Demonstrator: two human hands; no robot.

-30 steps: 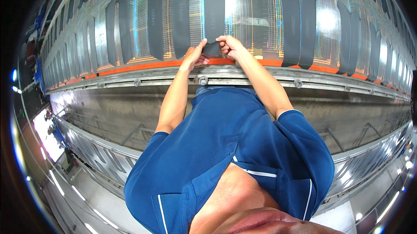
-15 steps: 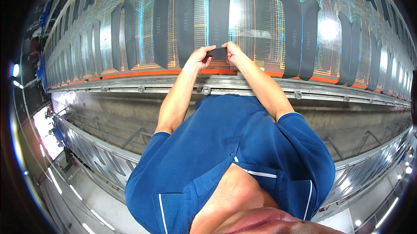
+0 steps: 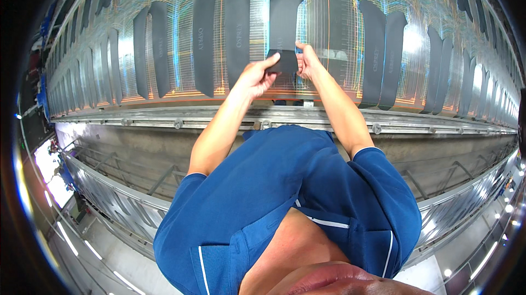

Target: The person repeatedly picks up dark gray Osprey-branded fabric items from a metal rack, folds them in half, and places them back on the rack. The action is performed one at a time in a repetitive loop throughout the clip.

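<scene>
A dark grey, flat fabric-like panel [image 3: 285, 15] lies lengthwise on the long table in front of me. Its near end is turned up into a darker flap [image 3: 283, 61], which covers part of the pale lettering. My left hand [image 3: 258, 77] is closed on the flap's left corner, thumb on top and fingers bent beneath. At the right edge, my right hand [image 3: 308, 62] is closed with the thumb pointing away from me and the fingers curled against the panel. Some fingertips are hidden behind the material.
More grey panels lie in rows on both sides, such as a left one [image 3: 236, 26] and a right one [image 3: 373, 48]. The shiny table top [image 3: 323, 84] carries coloured line patterns and bright glare. A metal rail [image 3: 339, 115] runs along the near edge, close to my body.
The panel's near end has been turned up further and now shows as a larger dark flap. My left hand has shifted slightly nearer to me; my right hand has moved slightly right.
</scene>
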